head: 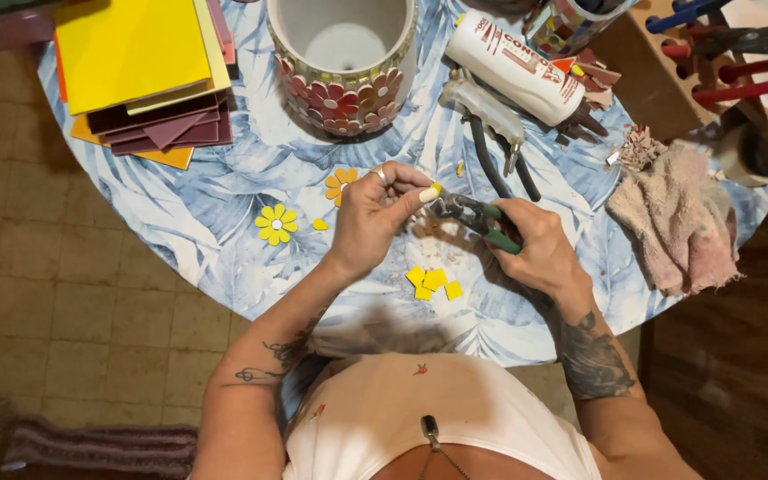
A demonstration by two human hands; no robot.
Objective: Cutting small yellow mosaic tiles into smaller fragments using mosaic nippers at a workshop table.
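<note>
Two hands at the nippers, tile chip between them.
Left hand [375, 213] pinches a small yellow chip [436, 188] at the jaws; right hand [531, 253] grips the green-handled nippers [473, 215] above the worktop [251, 160]. A squeeze could nick fingertips or fling shards.

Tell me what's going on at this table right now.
A person's right hand grips green-handled tile nippers, while the left hand pinches a small yellow tile piece at the tool's tip. Cut yellow tile bits lie on the blue leaf-print tablecloth just below. A yellow tile flower sits to the left, near a pot covered in mosaic flowers.
</note>
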